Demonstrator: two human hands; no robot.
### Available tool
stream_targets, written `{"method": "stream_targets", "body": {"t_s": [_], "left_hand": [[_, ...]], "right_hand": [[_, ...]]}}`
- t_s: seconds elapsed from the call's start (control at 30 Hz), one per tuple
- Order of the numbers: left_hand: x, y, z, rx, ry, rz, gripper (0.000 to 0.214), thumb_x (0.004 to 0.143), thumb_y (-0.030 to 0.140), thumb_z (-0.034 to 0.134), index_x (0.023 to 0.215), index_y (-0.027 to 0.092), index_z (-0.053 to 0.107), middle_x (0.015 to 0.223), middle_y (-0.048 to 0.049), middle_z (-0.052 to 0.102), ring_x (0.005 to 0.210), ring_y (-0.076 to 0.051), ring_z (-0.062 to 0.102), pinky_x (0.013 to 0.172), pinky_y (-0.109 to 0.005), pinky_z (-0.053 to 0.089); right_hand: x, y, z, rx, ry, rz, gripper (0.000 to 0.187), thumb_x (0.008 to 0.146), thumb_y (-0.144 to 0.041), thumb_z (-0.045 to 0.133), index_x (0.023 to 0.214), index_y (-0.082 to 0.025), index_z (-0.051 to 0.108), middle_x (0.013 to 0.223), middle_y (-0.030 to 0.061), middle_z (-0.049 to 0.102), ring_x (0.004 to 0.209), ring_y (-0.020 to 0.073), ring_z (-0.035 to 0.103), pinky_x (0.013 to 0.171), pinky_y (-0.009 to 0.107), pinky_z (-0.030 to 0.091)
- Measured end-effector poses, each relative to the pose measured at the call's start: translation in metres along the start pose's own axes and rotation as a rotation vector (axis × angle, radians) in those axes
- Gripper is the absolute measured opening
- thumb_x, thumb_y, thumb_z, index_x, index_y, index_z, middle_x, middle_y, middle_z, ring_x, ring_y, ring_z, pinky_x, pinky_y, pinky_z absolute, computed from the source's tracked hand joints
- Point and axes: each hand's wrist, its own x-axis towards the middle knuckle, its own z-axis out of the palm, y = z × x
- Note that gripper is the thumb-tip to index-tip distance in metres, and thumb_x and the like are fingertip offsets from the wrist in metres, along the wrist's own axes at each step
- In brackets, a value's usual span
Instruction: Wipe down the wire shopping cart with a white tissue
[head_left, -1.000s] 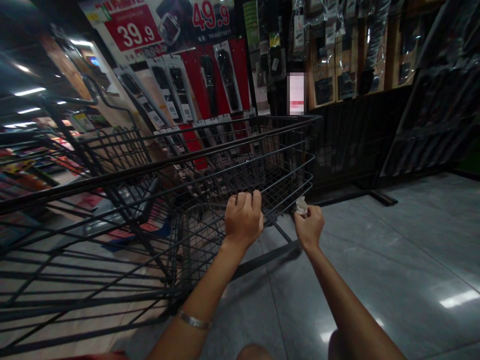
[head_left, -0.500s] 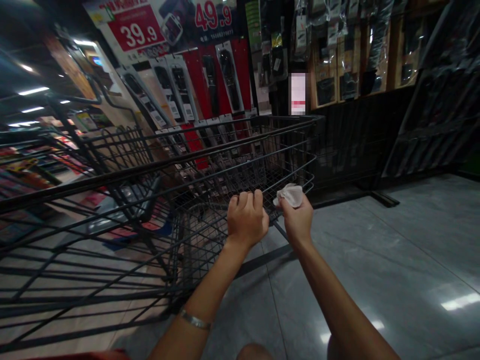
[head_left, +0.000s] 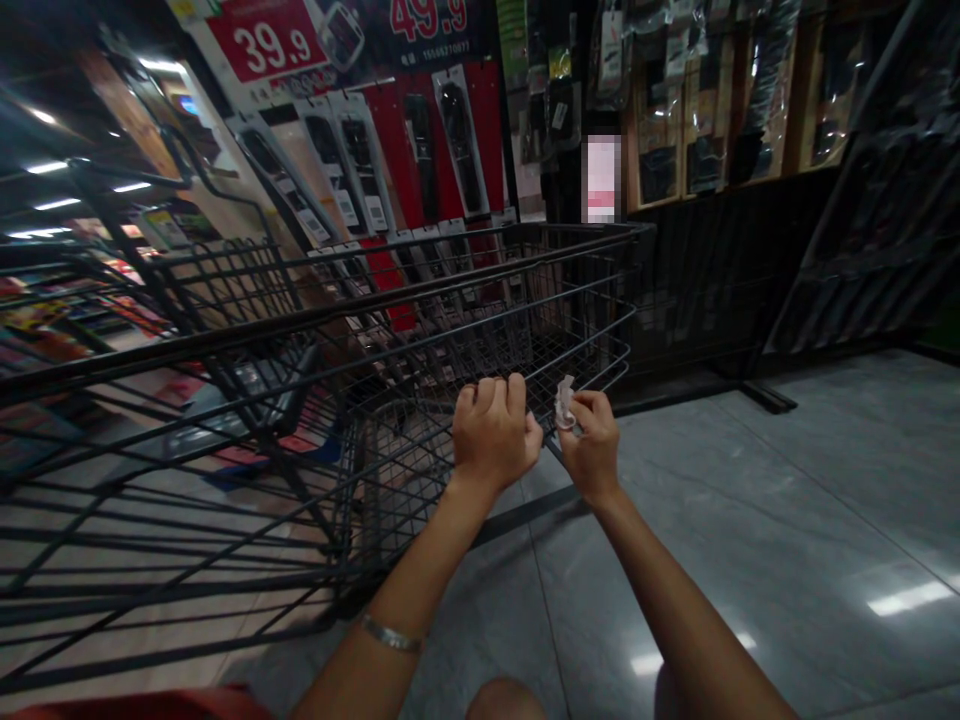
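A dark metal shopping cart (head_left: 465, 345) stands before me, its wire side facing me. My left hand (head_left: 493, 430) is closed, fingers curled over a wire of the cart's side near its front end. Just to its right, my right hand (head_left: 592, 445) pinches a crumpled white tissue (head_left: 564, 400) between thumb and fingers, close to the cart's front corner. Whether the tissue touches the wires I cannot tell.
Behind the cart, packaged goods (head_left: 364, 180) hang on a red-backed rack under price signs (head_left: 270, 40). More bagged items (head_left: 660, 130) hang to the right. A rack foot (head_left: 769, 397) juts onto the grey tiled floor (head_left: 750, 500). Shop shelves lie far left.
My right hand has turned and its fingers have curled in, so the tissue now looks narrower and more bunched. My left hand keeps its place on the cart. The view has shifted slightly.
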Motion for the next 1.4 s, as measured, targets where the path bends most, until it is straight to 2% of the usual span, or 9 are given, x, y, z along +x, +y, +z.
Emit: {"method": "stream_targets", "body": {"t_s": [0.17,0.3,0.43,0.53,0.63,0.73,0.87,1.0,1.4], "left_hand": [[0.001,0.002,0.001,0.041,0.019,-0.001,0.037,0.079,0.026,0.053,0.113,0.011,0.056,0.085,-0.0100,0.061,0.087,-0.026,0.052,0.080,-0.040,0.036],[0.001,0.002,0.002,0.026,0.000,-0.015,0.038,0.081,0.027,0.053,0.115,0.010,0.055,0.086,-0.0107,0.061,0.088,-0.027,0.052,0.080,-0.041,0.036],[0.001,0.002,0.002,0.029,0.015,-0.001,0.038,0.081,0.027,0.053,0.115,0.009,0.055,0.086,-0.0104,0.061,0.087,-0.026,0.051,0.080,-0.040,0.036],[0.001,0.002,0.002,0.030,0.002,-0.005,0.039,0.082,0.028,0.053,0.115,0.009,0.054,0.087,-0.0106,0.061,0.088,-0.026,0.051,0.079,-0.040,0.036],[0.000,0.002,0.002,0.031,-0.018,-0.010,0.038,0.082,0.028,0.051,0.116,0.010,0.054,0.088,-0.0108,0.061,0.089,-0.026,0.051,0.080,-0.041,0.036],[0.000,0.002,0.002,0.034,-0.033,-0.016,0.038,0.083,0.029,0.050,0.117,0.012,0.054,0.088,-0.0111,0.061,0.089,-0.027,0.051,0.080,-0.041,0.036],[0.000,0.001,0.002,0.019,-0.039,-0.022,0.039,0.083,0.028,0.050,0.118,0.012,0.054,0.088,-0.0116,0.061,0.090,-0.027,0.051,0.079,-0.042,0.037],[0.001,0.002,0.002,-0.018,-0.063,-0.042,0.040,0.083,0.027,0.049,0.119,0.011,0.053,0.091,-0.0128,0.061,0.092,-0.028,0.051,0.080,-0.043,0.037],[0.001,0.003,-0.002,0.009,-0.037,-0.025,0.040,0.081,0.027,0.052,0.118,0.009,0.053,0.089,-0.0117,0.061,0.091,-0.027,0.052,0.083,-0.041,0.037]], "right_hand": [[-0.010,0.007,-0.001,-0.017,-0.009,-0.005,0.017,0.081,-0.010,0.051,0.088,-0.018,0.065,0.091,0.0068,0.055,0.082,0.0172,0.056,0.074,0.031,0.049],[-0.019,0.016,0.001,-0.073,-0.075,0.082,0.014,0.082,-0.014,0.049,0.077,-0.018,0.062,0.082,0.0049,0.054,0.074,0.0162,0.054,0.069,0.029,0.047],[-0.008,0.013,-0.009,-0.192,-0.127,0.205,0.018,0.079,-0.015,0.052,0.061,-0.019,0.056,0.070,0.0019,0.050,0.062,0.0141,0.048,0.062,0.028,0.041],[0.015,0.002,-0.022,-0.230,-0.007,0.256,0.015,0.074,-0.016,0.056,0.060,-0.019,0.054,0.068,0.0006,0.048,0.061,0.0140,0.047,0.059,0.027,0.039],[0.038,-0.014,-0.028,-0.128,0.117,0.194,0.005,0.073,-0.015,0.056,0.070,-0.017,0.058,0.074,0.0013,0.052,0.067,0.0145,0.050,0.062,0.027,0.041],[0.046,-0.024,-0.019,-0.028,0.093,0.102,0.010,0.077,-0.014,0.052,0.079,-0.018,0.061,0.081,0.0026,0.054,0.073,0.0153,0.053,0.067,0.028,0.044],[0.029,-0.016,-0.003,-0.012,0.057,0.043,0.018,0.081,-0.013,0.047,0.086,-0.020,0.063,0.089,0.0053,0.054,0.083,0.0177,0.055,0.075,0.032,0.047],[0.010,0.000,-0.002,-0.028,0.005,0.042,0.022,0.081,-0.010,0.046,0.091,-0.019,0.064,0.089,0.0055,0.053,0.083,0.0180,0.054,0.076,0.033,0.048],[-0.014,0.029,0.000,-0.094,-0.023,0.143,0.016,0.076,-0.010,0.048,0.079,-0.018,0.062,0.083,0.0045,0.051,0.073,0.0173,0.052,0.069,0.032,0.047]]}}
